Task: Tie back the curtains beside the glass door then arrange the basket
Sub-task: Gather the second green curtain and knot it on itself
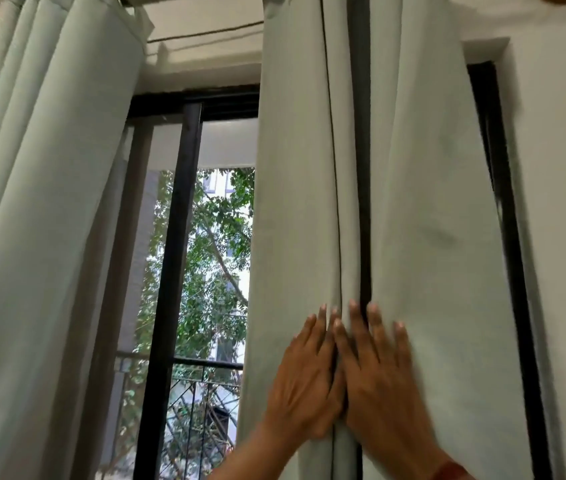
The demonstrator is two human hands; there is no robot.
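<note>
Two pale grey-green curtains hang in front of a black-framed glass door. The left curtain is drawn to the left. The right curtain hangs in long folds from the rod, with a dark fold line down its middle. My left hand and my right hand lie flat on the right curtain side by side, fingers spread and pointing up, touching each other at the dark fold. Neither hand grips the cloth. No basket is in view.
A curtain rod runs along the top. A white wall stands at the right. Through the glass I see a balcony railing and green trees.
</note>
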